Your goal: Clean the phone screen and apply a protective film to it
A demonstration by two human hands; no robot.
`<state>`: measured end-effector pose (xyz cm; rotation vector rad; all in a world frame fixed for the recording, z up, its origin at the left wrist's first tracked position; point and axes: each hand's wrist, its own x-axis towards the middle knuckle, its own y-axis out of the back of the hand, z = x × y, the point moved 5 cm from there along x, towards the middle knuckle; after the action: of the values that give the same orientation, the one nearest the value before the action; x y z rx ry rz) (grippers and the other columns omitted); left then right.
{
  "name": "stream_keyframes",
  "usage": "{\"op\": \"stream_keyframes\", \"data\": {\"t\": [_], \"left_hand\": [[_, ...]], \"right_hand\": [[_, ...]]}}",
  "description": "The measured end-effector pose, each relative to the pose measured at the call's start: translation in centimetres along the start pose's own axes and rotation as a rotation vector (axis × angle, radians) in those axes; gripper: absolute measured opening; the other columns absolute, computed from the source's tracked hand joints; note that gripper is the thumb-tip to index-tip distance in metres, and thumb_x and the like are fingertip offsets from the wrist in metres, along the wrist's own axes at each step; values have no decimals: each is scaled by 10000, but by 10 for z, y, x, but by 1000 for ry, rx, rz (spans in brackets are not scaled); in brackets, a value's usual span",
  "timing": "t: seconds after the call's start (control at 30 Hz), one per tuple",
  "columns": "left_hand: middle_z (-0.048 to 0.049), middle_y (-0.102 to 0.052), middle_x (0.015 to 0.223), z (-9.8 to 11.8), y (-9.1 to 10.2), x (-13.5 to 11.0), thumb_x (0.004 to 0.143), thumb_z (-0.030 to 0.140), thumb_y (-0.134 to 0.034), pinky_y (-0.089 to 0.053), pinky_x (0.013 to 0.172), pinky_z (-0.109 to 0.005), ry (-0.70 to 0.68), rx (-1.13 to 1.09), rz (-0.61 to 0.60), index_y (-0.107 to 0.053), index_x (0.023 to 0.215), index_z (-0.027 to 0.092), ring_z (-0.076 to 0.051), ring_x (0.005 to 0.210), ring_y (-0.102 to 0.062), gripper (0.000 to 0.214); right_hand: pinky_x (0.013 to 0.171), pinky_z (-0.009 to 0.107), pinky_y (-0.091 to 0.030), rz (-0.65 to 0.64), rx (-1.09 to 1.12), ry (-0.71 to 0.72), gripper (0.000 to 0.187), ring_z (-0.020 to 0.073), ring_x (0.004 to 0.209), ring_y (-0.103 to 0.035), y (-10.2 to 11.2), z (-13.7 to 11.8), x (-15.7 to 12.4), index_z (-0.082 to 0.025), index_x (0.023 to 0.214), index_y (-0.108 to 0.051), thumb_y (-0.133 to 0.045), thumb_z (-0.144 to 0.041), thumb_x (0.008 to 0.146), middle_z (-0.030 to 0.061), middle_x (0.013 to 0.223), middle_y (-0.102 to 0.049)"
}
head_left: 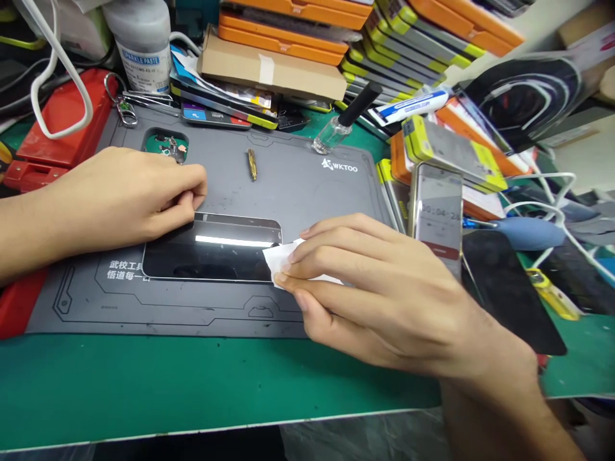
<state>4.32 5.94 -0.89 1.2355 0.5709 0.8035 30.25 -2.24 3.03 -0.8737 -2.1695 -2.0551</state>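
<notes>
Cluttered repair bench: green cutting-mat worktop (144, 384) with a grey WKTOO repair mat (298, 192) laid on it. Smartphone (211, 256) lies flat, dark screen up, long side left-right, in the near middle of the grey mat, between both hands. Left hand (120, 195) comes in from the left, fingers curled together, thumb and forefinger tips pinching the phone's far-left corner; the rest of the hand rests on the mat. Right hand (379, 288) comes in from the near right, fingers straight and pressed together, flat on a white wipe (278, 256) at the phone's right end; thumb is hidden, so cannot tell if it grips under the wipe. The wipe's corner overlaps the screen's right edge. Brass bit (252, 164) lies alone on the mat, far of the phone, apart from both hands. Small recess (166, 144) at the mat's far left holds tiny parts, just beyond the left knuckles. Glass bottle (336, 131) with a black cap stands tilted at the mat's far right edge, white tube (408, 105) just right of it. Far side: white paste jar (141, 45), tweezers (144, 98), cardboard box (269, 67), stacks of orange and yellow cases (408, 38). Red tray (62, 121) at far left. Right of the mat a second phone (437, 211) stands propped showing timer digits, blue dust blower (523, 232) behind it, black glass panel (509, 288) flat beside the right wrist.
</notes>
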Motion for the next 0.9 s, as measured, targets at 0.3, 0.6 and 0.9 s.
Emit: {"op": "stream_keyframes", "data": {"t": [0.3, 0.6, 0.9], "left_hand": [[-4, -661, 804, 3, 5, 2, 1022, 479, -382, -620, 1063, -513, 60, 111, -75, -724, 954, 205, -197, 788, -674, 443], [-47, -748, 928, 6, 11, 6, 950, 518, -303, -407, 732, -354, 136, 133, -164, -631, 972, 272, -243, 777, -680, 411], [33, -624, 661, -12, 23, -2, 984, 454, -539, -411, 613, -331, 311, -304, 54, -670, 990, 289, -190, 572, -558, 211]], "right_hand": [[845, 403, -706, -13, -14, -16, 228, 236, 944, -829, 1, 6, -3, -147, 935, -826, -689, -60, 1096, 90, 962, -859], [1044, 521, -676, 12, -161, -138, 326, 334, 1275, -787, -11, 54, -11, -138, 1385, -822, -597, -304, 1217, 176, 1338, -860], [980, 450, -661, 52, 99, -171, 273, 280, 1111, -819, -21, 52, -9, -195, 1294, -850, -607, -284, 1207, 126, 1251, -877]]}}
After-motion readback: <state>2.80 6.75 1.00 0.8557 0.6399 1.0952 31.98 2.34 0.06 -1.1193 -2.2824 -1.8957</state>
